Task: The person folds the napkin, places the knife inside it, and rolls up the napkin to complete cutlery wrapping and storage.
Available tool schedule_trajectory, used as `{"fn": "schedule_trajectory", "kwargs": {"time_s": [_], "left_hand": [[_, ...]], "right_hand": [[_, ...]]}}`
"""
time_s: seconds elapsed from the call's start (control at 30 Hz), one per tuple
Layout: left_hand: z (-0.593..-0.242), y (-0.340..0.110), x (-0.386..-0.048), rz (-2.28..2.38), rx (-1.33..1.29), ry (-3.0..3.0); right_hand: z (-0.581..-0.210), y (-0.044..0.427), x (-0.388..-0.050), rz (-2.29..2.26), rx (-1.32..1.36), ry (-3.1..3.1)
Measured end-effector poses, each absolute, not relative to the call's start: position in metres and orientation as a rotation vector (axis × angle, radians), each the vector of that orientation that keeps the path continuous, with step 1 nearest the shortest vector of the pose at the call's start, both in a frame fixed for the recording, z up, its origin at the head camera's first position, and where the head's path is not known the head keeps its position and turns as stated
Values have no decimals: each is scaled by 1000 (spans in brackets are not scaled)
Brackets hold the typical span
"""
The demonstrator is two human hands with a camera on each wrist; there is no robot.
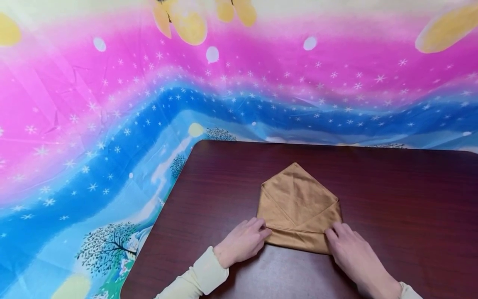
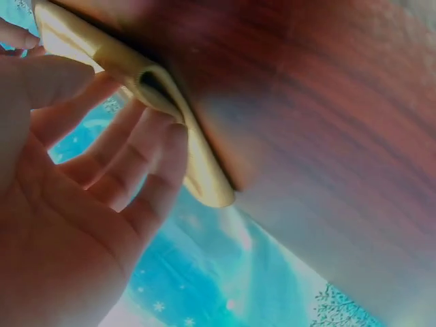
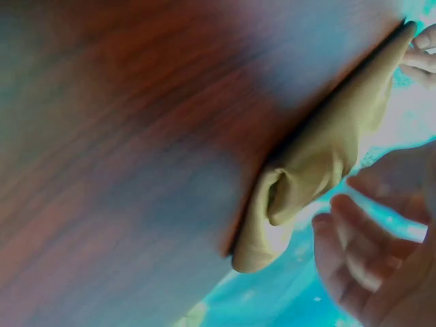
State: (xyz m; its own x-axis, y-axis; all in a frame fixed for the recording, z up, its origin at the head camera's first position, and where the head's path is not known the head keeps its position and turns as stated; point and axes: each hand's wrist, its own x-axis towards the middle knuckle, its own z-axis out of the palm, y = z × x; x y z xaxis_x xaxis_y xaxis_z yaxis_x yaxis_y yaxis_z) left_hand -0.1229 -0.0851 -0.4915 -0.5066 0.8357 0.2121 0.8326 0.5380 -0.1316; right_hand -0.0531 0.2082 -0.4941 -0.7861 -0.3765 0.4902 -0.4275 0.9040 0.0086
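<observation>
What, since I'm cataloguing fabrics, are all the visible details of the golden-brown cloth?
The golden-brown cloth looks smooth, shiny and satin-like. It lies on the dark table, folded into a five-sided shape with a far point, creases meeting in a V and a band along the near edge. Layers curl at its sides. The left hand touches its near left side; the right hand is at its near right, contact unclear.

A folded brown cloth (image 1: 296, 199) lies on a dark wood-grain table (image 1: 220, 182), its pointed end at the far side. The left hand (image 1: 244, 241) touches its left edge near the bottom fold; the right hand (image 1: 352, 253) is positioned at its right edge. A pale sleeve (image 1: 205, 272) covers the left forearm. A pink-and-blue, snowflake-patterned backdrop (image 1: 261, 66) extends behind the table
</observation>
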Motion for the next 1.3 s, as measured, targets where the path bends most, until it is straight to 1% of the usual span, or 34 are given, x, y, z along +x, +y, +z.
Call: {"fn": "schedule_trajectory", "kwargs": {"time_s": [0.13, 0.57, 0.87, 1.3], "left_hand": [[-489, -86, -119, 44, -1374, -2522], [-490, -89, -116, 92, -1357, -2561], [-490, -93, -123, 97, -1450, -2512], [-486, -94, -131, 144, -1525, -2554]], "right_hand": [[-491, 204, -47, 54, 694, -2521], [-500, 212, -36, -32, 732, -2529], [-502, 216, -39, -60, 817, -2459], [-502, 217, -44, -47, 832, -2476]]}}
